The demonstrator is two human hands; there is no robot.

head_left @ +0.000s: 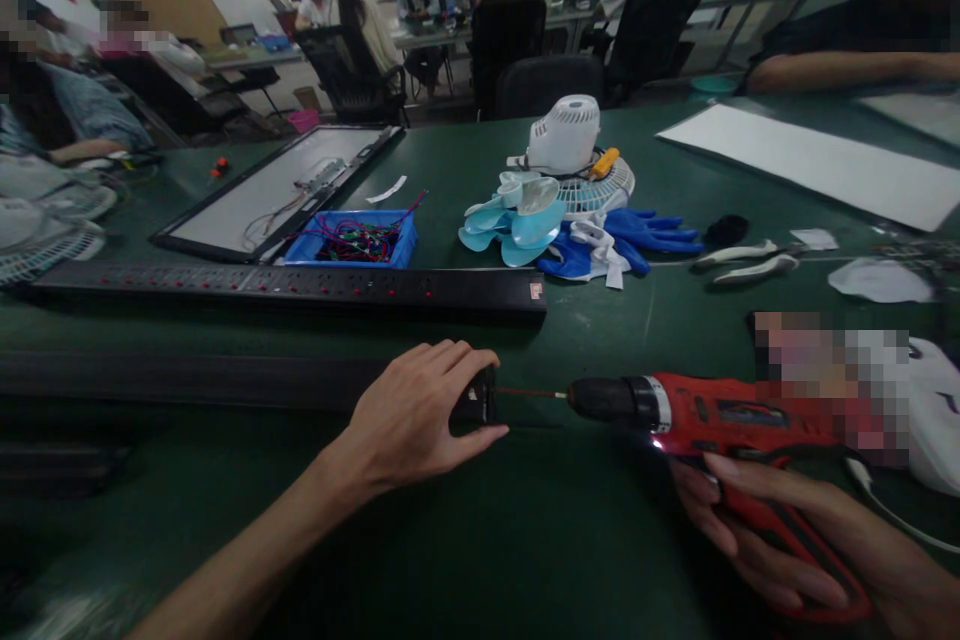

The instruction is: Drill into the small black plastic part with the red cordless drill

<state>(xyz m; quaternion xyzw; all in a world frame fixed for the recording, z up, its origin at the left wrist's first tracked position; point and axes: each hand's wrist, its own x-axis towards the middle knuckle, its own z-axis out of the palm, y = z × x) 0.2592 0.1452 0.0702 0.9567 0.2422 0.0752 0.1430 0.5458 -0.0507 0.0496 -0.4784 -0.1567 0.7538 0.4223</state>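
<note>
Head cam: our left hand (420, 405) clamps the black bar (247, 380), likely bracing it; right hand (844, 515) grips the drill (750, 415) aimed 9 o'clock

The left hand (416, 410) grips a black bar (225, 382) by its end. Right of the bar, the right hand (832, 515) holds a red drill (720, 410), bit (529, 392) toward it; beyond the bar lies a socket strip (480, 298).
</note>
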